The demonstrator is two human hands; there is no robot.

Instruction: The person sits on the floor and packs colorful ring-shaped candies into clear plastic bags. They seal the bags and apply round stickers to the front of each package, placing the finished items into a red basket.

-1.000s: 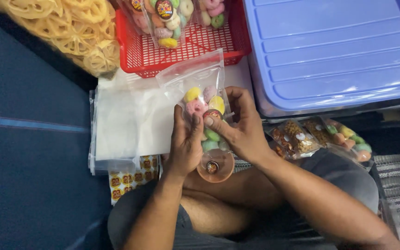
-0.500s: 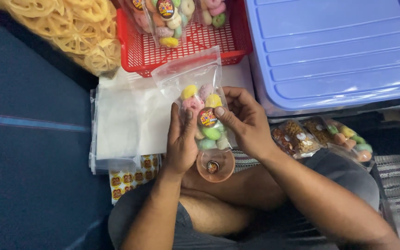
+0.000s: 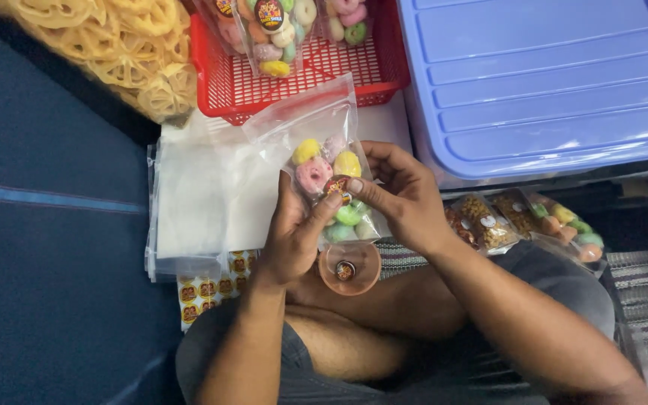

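Left hand [image 3: 290, 240] cups the clear bag [image 3: 328, 172] of pastel rings from behind, thumb pressed on its front. Your right hand [image 3: 403, 199] pinches a round sticker [image 3: 337, 185] onto the bag. Bag sits above your lap, just below the red basket [image 3: 305, 82]. Sticker sheet [image 3: 208, 289] lies beside your left wrist.

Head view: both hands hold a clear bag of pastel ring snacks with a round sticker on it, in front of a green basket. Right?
Not quite: the basket is red, not green, as the head view shows. The rest holds: the left hand and right hand hold the clear bag of pastel ring snacks with the round sticker on it.
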